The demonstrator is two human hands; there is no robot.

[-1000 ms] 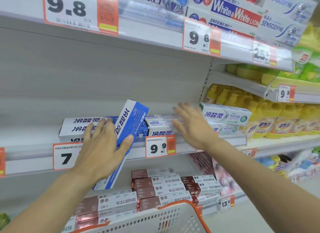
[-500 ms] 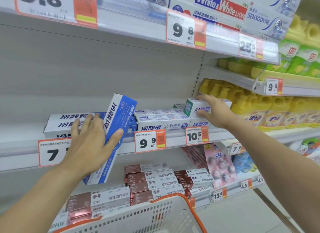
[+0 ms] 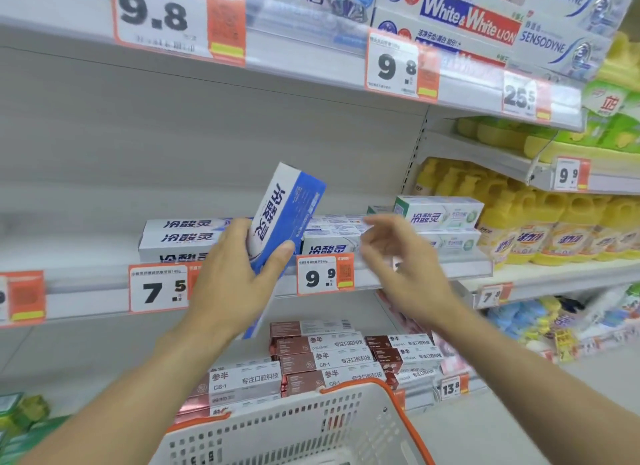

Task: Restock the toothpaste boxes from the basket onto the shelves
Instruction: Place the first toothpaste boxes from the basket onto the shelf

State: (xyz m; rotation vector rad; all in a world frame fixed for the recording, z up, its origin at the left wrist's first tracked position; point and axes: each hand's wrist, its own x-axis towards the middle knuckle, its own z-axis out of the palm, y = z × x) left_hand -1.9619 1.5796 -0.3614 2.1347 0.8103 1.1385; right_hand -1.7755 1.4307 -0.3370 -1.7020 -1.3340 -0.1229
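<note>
My left hand (image 3: pixel 235 277) grips a blue and white toothpaste box (image 3: pixel 284 212), held nearly upright and tilted right, in front of the middle shelf (image 3: pixel 83 291). My right hand (image 3: pixel 401 260) hovers blurred beside it with relaxed fingers, holding nothing. White toothpaste boxes (image 3: pixel 183 236) lie stacked on the shelf to the left. More white boxes (image 3: pixel 332 236) lie behind my right hand. A green-white box (image 3: pixel 440 215) tops a stack at the shelf's right end. The white basket (image 3: pixel 298 426) with an orange rim sits at the bottom centre.
The upper shelf (image 3: pixel 311 52) carries other toothpaste brands and price tags. Brown toothpaste boxes (image 3: pixel 322 357) fill the lower shelf. Yellow bottles (image 3: pixel 540 229) stand on the bay to the right. Price tags 7.5 (image 3: pixel 159 288) and 9.9 (image 3: pixel 322 274) hang on the middle shelf's edge.
My right hand has let go of the green-white box on the right stack and drawn back left toward the blue box. My left hand still holds the blue box, raised slightly.
</note>
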